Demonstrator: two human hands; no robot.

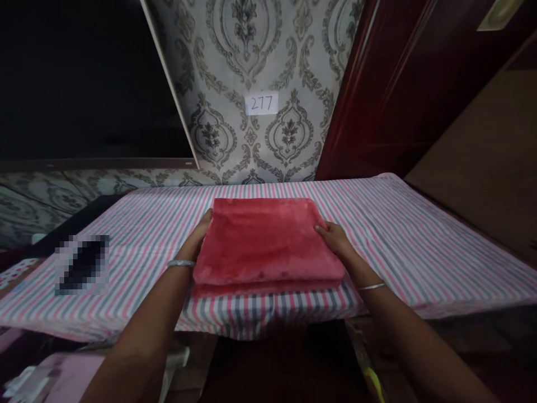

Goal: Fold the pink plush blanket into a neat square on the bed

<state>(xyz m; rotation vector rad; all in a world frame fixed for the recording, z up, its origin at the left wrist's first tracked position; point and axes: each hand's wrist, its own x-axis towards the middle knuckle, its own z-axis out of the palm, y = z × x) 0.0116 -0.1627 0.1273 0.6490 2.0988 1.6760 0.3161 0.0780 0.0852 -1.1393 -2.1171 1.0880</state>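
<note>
A folded red plush blanket (268,240) lies at the middle front of the striped cloth, its layers showing along the near edge. My left hand (203,228) grips the blanket's left side, with most of its fingers hidden behind the fabric. On the opposite side, my right hand (334,237) holds the right edge, its thumb over the top and the other fingers mostly out of sight. Both wrists wear a bangle.
A pink, white and grey striped cloth (403,240) covers the table. On its left part lies a dark, pixelated object (83,266). Behind stand a large dark screen (84,84), a patterned wall with a paper (262,103) marked 277, and a dark red door (386,101).
</note>
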